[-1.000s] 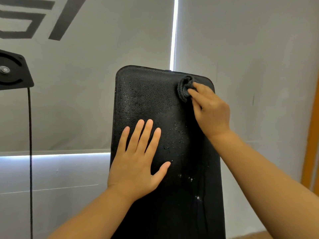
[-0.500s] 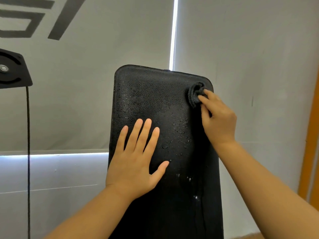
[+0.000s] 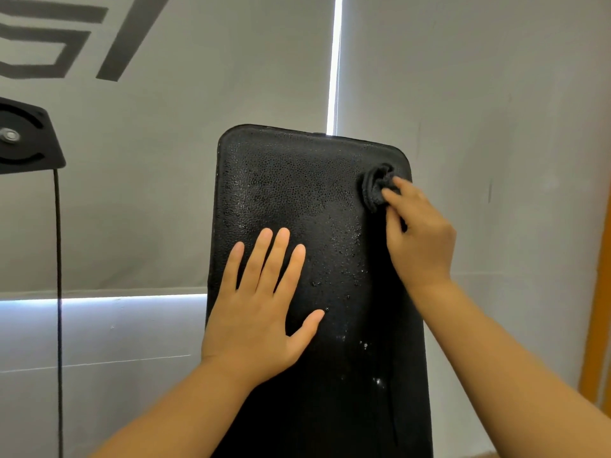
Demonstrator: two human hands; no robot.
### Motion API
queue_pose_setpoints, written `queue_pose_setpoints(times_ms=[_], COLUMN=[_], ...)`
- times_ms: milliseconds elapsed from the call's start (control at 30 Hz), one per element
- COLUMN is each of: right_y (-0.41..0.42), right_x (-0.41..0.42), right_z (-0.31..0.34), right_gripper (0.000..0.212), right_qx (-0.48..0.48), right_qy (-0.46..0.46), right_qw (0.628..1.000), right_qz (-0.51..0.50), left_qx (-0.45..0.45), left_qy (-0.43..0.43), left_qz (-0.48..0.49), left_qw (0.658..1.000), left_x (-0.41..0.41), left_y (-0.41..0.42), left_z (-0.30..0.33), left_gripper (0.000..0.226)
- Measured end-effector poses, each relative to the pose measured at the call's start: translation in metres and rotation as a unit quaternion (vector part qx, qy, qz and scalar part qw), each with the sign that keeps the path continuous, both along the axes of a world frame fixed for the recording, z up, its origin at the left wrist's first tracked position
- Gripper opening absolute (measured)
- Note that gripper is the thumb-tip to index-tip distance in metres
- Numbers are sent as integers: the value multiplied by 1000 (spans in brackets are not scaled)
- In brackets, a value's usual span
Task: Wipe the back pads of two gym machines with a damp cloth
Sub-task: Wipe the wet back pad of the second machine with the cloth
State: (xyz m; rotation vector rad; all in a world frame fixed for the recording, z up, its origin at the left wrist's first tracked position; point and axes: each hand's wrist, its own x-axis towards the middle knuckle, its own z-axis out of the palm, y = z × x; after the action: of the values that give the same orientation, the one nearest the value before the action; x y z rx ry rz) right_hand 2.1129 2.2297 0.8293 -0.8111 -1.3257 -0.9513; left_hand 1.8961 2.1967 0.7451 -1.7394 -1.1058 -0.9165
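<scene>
Black cloth (image 3: 375,188) gripped, right hand (image 3: 420,239) raised

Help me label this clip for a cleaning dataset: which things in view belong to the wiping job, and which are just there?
Part of the job:
- back pad, black, beaded with water
- cloth, bunched, pinched by the right hand at the pad's upper right
- left hand, flat on the pad

Just there:
- black bracket at far left
- cable hanging below it
- grey blinds
</scene>
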Motion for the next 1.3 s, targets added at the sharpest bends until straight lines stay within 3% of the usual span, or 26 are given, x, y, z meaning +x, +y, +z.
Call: queue_pose_setpoints(times_ms=[167,333,600,867,1133,1300], right_y=[-2,1,-6,0,-8,-9], right_x=[2,-9,-13,-30,-35,-37], right_z=[3,27,-32,24,-31,-8], right_gripper=[27,31,25,27,22,24], right_qx=[6,0,27,24,39,42], right_qy=[-44,-14,-70,-42,-78,-104], right_qw=[999,1000,997,999,996,993], right_qz=[-11,4,-27,-10,-23,-34], left_qx=[-2,6,13,16,27,29], left_qy=[1,4,2,3,0,3], left_qz=[12,17,21,22,15,19], left_qw=[1000,1000,1000,1000,1000,999], left_x=[1,1,1,2,2,2], left_y=[-1,0,0,1,2,2], left_z=[0,-1,-2,-2,-2,-3], left_gripper=[78,78,78,78,78,78])
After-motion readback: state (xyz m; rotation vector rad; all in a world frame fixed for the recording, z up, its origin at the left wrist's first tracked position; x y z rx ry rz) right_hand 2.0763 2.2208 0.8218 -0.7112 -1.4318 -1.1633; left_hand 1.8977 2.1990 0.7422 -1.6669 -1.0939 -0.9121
